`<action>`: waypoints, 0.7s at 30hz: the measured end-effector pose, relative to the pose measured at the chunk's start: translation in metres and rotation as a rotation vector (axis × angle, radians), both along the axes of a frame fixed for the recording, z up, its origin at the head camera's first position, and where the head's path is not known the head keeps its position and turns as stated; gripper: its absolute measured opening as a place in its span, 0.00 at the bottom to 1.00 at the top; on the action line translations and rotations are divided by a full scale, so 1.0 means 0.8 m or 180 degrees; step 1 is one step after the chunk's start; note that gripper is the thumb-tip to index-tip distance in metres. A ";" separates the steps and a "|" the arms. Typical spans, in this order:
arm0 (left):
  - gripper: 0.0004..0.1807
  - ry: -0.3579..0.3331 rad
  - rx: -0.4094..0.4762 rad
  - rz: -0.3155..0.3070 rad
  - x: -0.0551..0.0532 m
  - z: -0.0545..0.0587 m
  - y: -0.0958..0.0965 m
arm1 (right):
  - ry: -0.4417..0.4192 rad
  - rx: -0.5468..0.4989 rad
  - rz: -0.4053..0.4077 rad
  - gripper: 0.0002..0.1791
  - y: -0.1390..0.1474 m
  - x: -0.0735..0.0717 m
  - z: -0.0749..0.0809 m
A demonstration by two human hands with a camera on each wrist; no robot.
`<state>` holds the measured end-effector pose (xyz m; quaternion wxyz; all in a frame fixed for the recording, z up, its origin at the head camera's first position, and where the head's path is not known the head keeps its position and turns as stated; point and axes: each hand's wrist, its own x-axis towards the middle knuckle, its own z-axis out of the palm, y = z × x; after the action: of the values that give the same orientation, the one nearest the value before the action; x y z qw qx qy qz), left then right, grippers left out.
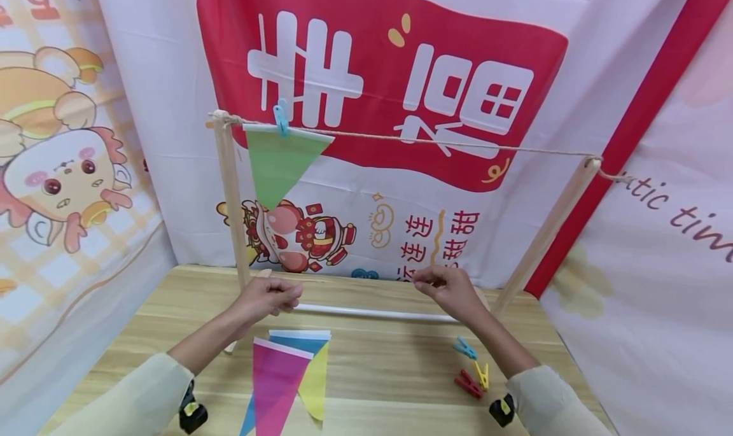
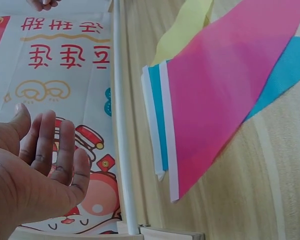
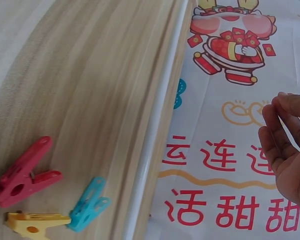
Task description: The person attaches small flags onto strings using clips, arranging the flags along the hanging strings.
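Observation:
My left hand (image 1: 270, 297) hovers near the left post, its fingers loosely bent with nothing in them. On the right, my right hand (image 1: 449, 289) is raised over the table's far edge, thumb close to the index finger, also holding nothing. A green pennant (image 1: 283, 162) hangs at the left end of a string (image 1: 429, 140), held by a blue clothespin (image 1: 281, 118). Below my left hand lie overlapping pennants: pink (image 1: 277, 379), blue (image 2: 285, 75) and yellow (image 1: 315, 385). Near my right forearm lie blue (image 1: 466, 348), yellow (image 1: 481, 375) and red (image 1: 469, 384) clothespins.
Two wooden posts, left (image 1: 231, 200) and right (image 1: 546, 235), carry the string. A white rod (image 1: 378, 313) runs between them low over the wooden table (image 1: 401, 372). Printed cloth (image 1: 372, 181) hangs behind and at both sides.

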<state>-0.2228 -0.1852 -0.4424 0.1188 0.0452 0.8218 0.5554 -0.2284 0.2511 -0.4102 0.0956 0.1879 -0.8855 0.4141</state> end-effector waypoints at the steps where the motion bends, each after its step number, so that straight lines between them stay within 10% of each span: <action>1: 0.21 -0.0009 0.0013 -0.0002 0.000 -0.001 0.000 | -0.0006 -0.0003 -0.0019 0.05 0.002 0.001 -0.002; 21: 0.25 -0.0192 -0.0062 -0.0046 0.000 -0.025 0.002 | -0.0125 0.0024 -0.0242 0.06 0.032 0.014 -0.036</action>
<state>-0.2232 -0.1835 -0.4620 0.1480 0.0332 0.8229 0.5476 -0.2172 0.2771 -0.4390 0.0931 0.1463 -0.8953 0.4104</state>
